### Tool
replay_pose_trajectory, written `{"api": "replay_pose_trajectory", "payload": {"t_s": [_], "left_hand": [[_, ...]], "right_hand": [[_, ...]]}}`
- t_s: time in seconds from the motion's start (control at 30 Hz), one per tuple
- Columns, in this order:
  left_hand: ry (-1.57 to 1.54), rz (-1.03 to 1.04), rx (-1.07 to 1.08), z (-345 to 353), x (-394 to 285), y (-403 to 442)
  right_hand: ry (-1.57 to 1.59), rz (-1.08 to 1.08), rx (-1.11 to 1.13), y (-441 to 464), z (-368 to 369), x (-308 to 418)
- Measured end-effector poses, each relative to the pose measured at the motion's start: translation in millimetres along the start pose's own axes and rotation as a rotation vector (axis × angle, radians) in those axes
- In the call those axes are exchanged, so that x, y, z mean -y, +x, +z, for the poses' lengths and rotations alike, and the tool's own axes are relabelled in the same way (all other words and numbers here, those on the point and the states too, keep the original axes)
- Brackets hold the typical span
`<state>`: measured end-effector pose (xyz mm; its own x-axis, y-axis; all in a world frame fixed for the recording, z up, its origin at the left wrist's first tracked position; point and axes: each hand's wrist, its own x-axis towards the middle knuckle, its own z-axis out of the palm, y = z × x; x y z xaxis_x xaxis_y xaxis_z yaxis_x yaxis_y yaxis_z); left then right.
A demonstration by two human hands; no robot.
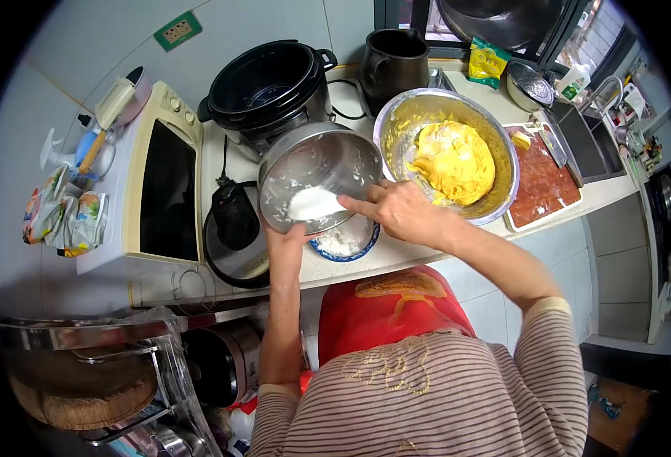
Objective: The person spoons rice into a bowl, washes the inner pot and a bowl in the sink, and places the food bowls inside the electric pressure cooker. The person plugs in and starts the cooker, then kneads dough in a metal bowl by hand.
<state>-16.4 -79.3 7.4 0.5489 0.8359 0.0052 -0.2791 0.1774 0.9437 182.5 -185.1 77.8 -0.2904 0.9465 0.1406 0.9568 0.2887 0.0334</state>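
A steel bowl (358,156) with white shreds stuck inside is tilted above the counter. My left hand (284,238) is closed on its near rim. In my right hand (396,209) is a white spoon-like scoop (313,204), with the index finger stretched along it; its head lies inside the steel bowl. Below, partly hidden by the bowl and my right hand, stands a blue-patterned bowl (341,257) of white, crumbly material. Close by on the right, a large metal basin (512,171) holds a lump of yellow dough (457,164).
An open electric cooker (274,122) and a dark pitcher (393,65) stand behind. On the left are a microwave (164,179) and a glass lid (236,263). A cutting board (541,183) with a knife (555,148) lies right, before the sink (583,141).
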Motion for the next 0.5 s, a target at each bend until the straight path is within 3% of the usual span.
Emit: {"api": "replay_pose_trajectory", "payload": {"t_s": [0.03,0.1,0.2,0.3,0.37,0.5], "left_hand": [[-0.006,-0.029,-0.067,0,6,-1],[0.106,0.103,-0.121,-4,24,1],[0.214,0.219,-0.145,-5,34,1],[0.310,0.265,-0.155,6,29,-3],[0.427,0.272,-0.190,9,28,-4],[0.350,0.295,-0.232,5,31,-3]], "right_hand": [[-0.029,-0.035,0.005,-5,0,-4],[-0.129,-0.106,0.007,-13,2,-14],[-0.123,-0.029,0.054,-17,3,-19],[-0.079,0.076,-0.070,-5,5,-13],[-0.133,0.013,-0.068,-10,21,-6],[-0.099,-0.012,0.056,-25,23,-13]]}}
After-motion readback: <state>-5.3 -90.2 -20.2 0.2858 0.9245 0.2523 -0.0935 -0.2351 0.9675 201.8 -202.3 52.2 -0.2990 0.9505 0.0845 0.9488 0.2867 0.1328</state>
